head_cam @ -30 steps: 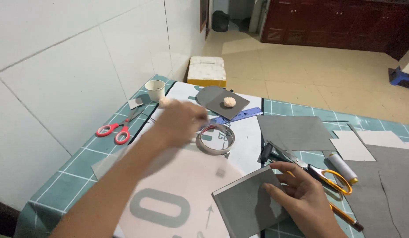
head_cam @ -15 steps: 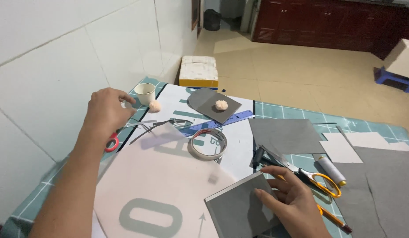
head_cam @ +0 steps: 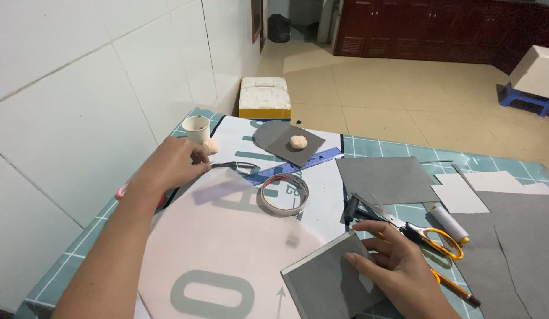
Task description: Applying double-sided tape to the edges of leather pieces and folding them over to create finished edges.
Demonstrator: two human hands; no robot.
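Table (head_cam: 67,260) covered by a green cutting mat with a white grid, set against a tiled wall. Lying on it: a large pale paper sheet (head_cam: 227,242), grey felt pieces (head_cam: 384,177), a roll of tape (head_cam: 284,194), a blue ruler (head_cam: 310,160), yellow-handled scissors (head_cam: 431,233), red scissors (head_cam: 123,192), a paper cup (head_cam: 196,128).
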